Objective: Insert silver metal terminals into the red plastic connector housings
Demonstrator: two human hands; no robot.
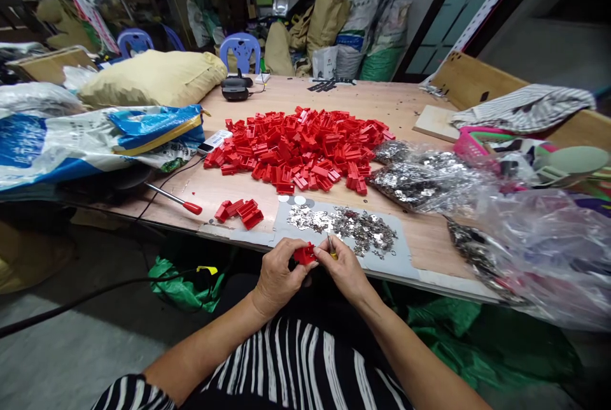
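Near the table's front edge my left hand (282, 268) is closed around a red plastic housing (304, 254). My right hand (342, 268) meets it from the other side, its fingertips touching the housing. A thin pointed tool with a yellow handle (333, 255) is gripped in my right hand; its dark tip points up and away. Just beyond my hands, small shiny metal pieces (367, 232) lie spread on a grey mat (401, 261). A few more red housings (249, 214) sit together left of the mat. Any metal piece between my fingertips is too small to make out.
A large heap of red housings (305, 142) covers the table's middle. Clear bags of metal pieces (429, 177) lie on the right. On the left are a red-handled screwdriver (191, 207), a white-and-blue sack (95, 142) and a beige sack (157, 76). Green bags (186, 286) hang below the edge.
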